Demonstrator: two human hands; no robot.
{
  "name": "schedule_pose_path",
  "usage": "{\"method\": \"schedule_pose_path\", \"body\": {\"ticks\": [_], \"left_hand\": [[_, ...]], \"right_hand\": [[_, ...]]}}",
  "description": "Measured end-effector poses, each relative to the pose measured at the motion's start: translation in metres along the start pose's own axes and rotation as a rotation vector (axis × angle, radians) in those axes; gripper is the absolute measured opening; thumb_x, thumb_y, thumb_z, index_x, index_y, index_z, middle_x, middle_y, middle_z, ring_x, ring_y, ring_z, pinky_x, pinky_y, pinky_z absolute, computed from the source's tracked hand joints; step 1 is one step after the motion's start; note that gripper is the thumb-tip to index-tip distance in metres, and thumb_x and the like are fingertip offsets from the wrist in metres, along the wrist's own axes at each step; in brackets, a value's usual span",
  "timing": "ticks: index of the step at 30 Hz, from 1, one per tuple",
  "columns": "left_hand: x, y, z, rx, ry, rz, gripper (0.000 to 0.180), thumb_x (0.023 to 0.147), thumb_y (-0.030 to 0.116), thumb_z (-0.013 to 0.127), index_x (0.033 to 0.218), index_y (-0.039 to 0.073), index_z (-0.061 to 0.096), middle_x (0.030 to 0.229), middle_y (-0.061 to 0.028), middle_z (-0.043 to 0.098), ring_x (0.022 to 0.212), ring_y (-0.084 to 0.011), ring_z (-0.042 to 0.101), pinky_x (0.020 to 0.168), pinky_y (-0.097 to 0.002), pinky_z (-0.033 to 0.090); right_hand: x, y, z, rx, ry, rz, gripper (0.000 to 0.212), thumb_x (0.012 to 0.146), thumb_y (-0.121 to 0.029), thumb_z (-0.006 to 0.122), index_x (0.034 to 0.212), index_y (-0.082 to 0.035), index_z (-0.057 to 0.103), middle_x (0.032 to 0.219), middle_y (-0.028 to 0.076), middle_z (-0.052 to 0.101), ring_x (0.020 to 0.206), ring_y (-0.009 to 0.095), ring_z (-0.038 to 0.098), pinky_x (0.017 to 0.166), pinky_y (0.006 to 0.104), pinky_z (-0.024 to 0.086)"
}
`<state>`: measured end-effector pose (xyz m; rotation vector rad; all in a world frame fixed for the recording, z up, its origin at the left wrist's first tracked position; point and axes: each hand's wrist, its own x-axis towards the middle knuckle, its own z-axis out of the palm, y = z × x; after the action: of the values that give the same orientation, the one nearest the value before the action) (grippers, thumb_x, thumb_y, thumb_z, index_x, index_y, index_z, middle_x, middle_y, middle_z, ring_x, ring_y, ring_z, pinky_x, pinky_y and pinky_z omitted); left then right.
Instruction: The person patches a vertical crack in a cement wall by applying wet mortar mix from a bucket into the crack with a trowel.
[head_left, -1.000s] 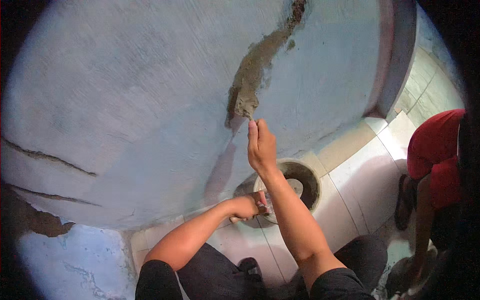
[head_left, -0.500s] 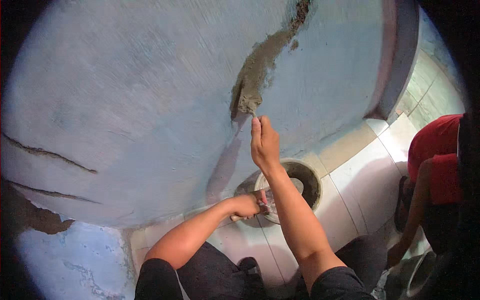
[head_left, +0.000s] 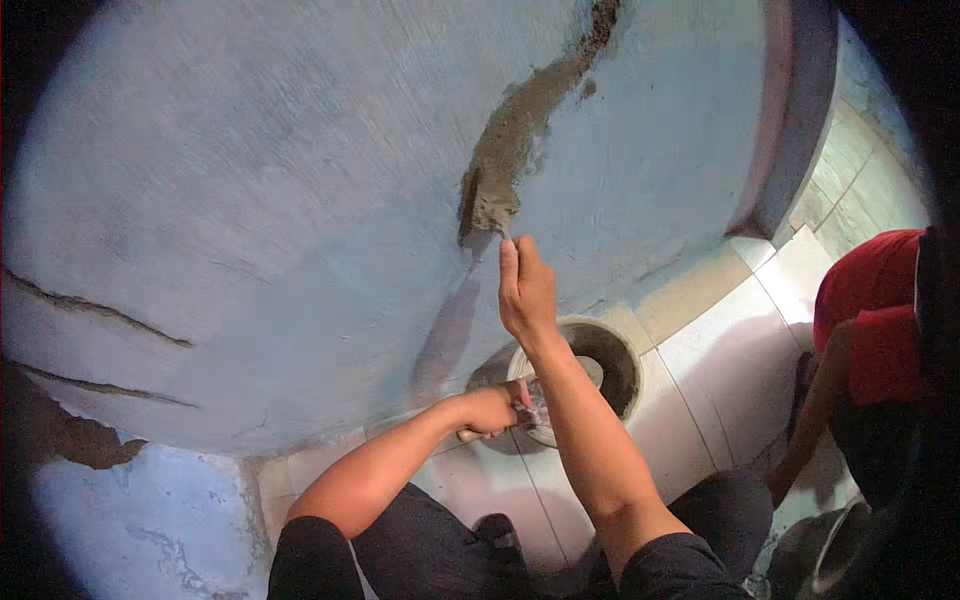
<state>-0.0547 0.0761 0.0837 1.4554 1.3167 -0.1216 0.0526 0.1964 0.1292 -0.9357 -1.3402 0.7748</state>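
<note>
My right hand [head_left: 527, 290] grips a small trowel [head_left: 494, 212] with its thumb along the handle. The mortar-covered blade lies against the lower end of a grey-brown mortar strip [head_left: 512, 130] on the blue wall. Lower left, my left hand [head_left: 490, 411] is closed round a wooden-handled tool [head_left: 468, 436]. Its greyish blade end reaches to the bucket's side, partly hidden behind my right forearm. Beneath that forearm stands a round bucket [head_left: 638, 375] with mortar-stained inner walls and a pale round shape inside.
The wall [head_left: 260, 200] has two dark cracks [head_left: 100, 312] at the left and a broken brown patch [head_left: 90, 440] below them. Pale tiles [head_left: 715, 355] cover the floor. At right, a person in red [head_left: 870, 300] is close by, beside a partly shadowed container [head_left: 840, 550].
My right hand and the trowel have shifted very slightly left, the blade staying on the mortar strip. My left hand holds almost still. The other person's arm at right has moved a little left.
</note>
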Motion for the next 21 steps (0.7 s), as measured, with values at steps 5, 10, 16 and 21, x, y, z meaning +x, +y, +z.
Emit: {"method": "schedule_pose_path", "body": {"ticks": [5, 10, 16, 21], "left_hand": [[0.004, -0.001, 0.0, 0.027, -0.001, 0.04, 0.036, 0.099, 0.03, 0.064, 0.121, 0.006, 0.048, 0.086, -0.0095, 0.062, 0.061, -0.019, 0.058, 0.054, -0.0382, 0.049], [-0.014, 0.024, -0.004, 0.018, -0.041, -0.098, 0.04, 0.099, 0.034, 0.066, 0.121, 0.007, 0.048, 0.09, -0.0116, 0.063, 0.06, -0.0196, 0.057, 0.053, -0.0389, 0.048], [-0.006, 0.011, -0.003, -0.101, -0.033, -0.09, 0.045, 0.1, 0.04, 0.069, 0.119, 0.005, 0.047, 0.078, -0.0017, 0.056, 0.058, -0.0118, 0.052, 0.052, -0.0301, 0.042], [0.003, 0.003, -0.001, -0.063, -0.024, -0.05, 0.047, 0.099, 0.04, 0.07, 0.12, 0.006, 0.046, 0.084, -0.0048, 0.057, 0.062, -0.0146, 0.054, 0.056, -0.0333, 0.044]], "right_hand": [[-0.017, 0.002, 0.007, -0.079, -0.136, -0.006, 0.032, 0.108, -0.031, 0.049, 0.094, -0.003, 0.05, 0.073, 0.026, 0.055, 0.069, 0.05, 0.053, 0.061, 0.0492, 0.041], [-0.01, -0.001, 0.0, 0.018, 0.013, 0.012, 0.034, 0.108, -0.032, 0.05, 0.09, -0.003, 0.05, 0.069, 0.026, 0.056, 0.068, 0.052, 0.055, 0.058, 0.0539, 0.04], [0.039, -0.036, -0.027, 0.103, 0.102, 0.0, 0.039, 0.109, -0.033, 0.049, 0.087, -0.001, 0.048, 0.064, 0.023, 0.051, 0.057, 0.043, 0.044, 0.055, 0.0478, 0.037], [0.043, -0.031, -0.019, 0.093, 0.094, 0.009, 0.04, 0.11, -0.034, 0.049, 0.086, -0.002, 0.048, 0.065, 0.024, 0.05, 0.057, 0.042, 0.042, 0.056, 0.0472, 0.038]]}}
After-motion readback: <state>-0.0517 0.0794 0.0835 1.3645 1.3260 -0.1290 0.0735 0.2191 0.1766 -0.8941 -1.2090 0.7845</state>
